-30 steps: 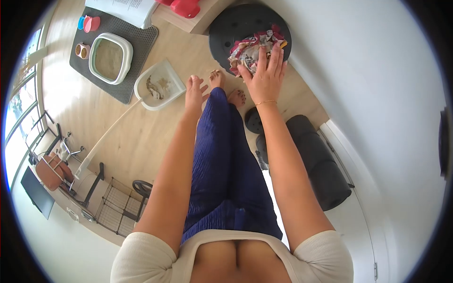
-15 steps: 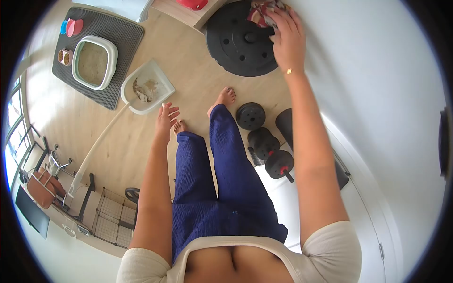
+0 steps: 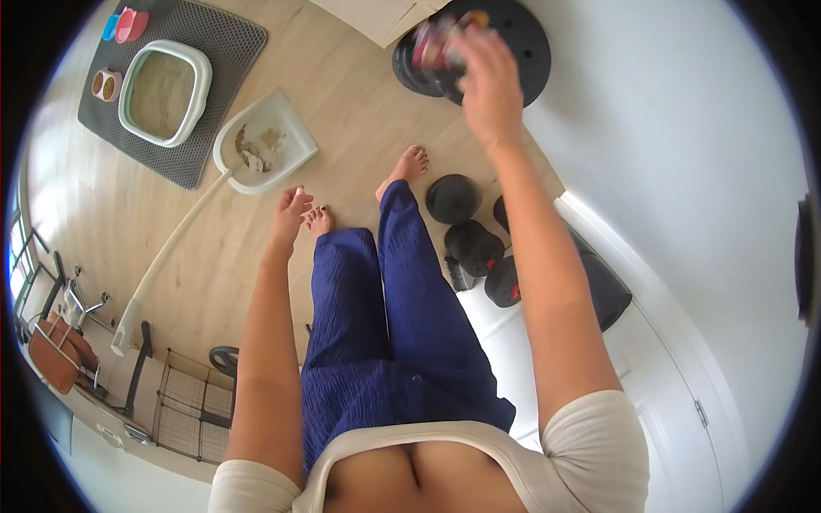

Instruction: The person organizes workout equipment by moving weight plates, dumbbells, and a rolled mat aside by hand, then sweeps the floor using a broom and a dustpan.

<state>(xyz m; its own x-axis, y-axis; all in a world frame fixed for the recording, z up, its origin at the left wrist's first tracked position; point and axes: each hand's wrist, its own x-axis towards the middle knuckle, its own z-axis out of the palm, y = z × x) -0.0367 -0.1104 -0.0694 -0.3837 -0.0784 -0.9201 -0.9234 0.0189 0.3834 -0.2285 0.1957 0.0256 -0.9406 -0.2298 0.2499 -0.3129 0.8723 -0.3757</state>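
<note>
My right hand (image 3: 494, 85) is closed around a crumpled cloth (image 3: 434, 45), red with a multicoloured pattern and blurred by motion. The hand and cloth are over large black weight plates (image 3: 532, 53) against the wall at the top; whether the cloth touches a plate I cannot tell. My left hand (image 3: 293, 212) hangs above the floor near my left foot, its fingers loosely bent and nothing visible in them. Just beyond it lies a white dustpan (image 3: 297, 145) holding brown and grey debris, with a long pale handle (image 3: 175, 250) running to the lower left.
A grey mat (image 3: 224, 60) carries a litter box (image 3: 205, 64), a double food bowl (image 3: 107, 84) and pink and blue scoops. Smaller black plates (image 3: 453, 198) and a dumbbell (image 3: 503, 282) lie by my right leg. A cabinet corner (image 3: 376, 21) juts in at the top.
My right hand has swept the cloth leftward across the plates. My left hand's fingers are more bent. The view has shifted, and the red object on the cabinet is out of sight.
</note>
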